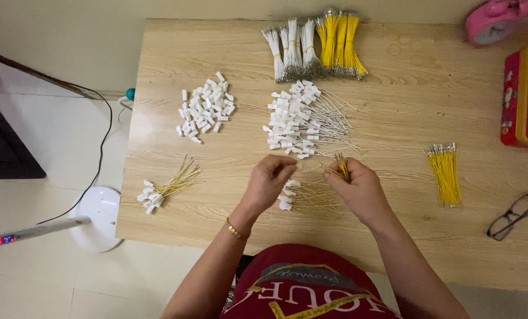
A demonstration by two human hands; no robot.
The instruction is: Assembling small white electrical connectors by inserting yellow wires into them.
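Observation:
My left hand (268, 179) hovers over the wooden table (394, 106) with fingers pinched together near a large heap of white connectors fitted with white wires (302, 121); whether it grips something small I cannot tell. My right hand (358, 189) is closed on a few yellow wires (342, 167) that stick up from its fingers. Between and below both hands lies a small pile of connectors with yellow wires (305, 198).
Loose white connectors (206, 108) lie at the left. A small finished bunch (166, 186) sits near the left edge. Bundles of white and yellow wires (314, 44) lie at the back, loose yellow wires (444, 174) at the right, with eyeglasses (515, 215), a red box (524, 97) and a pink clock (495, 20).

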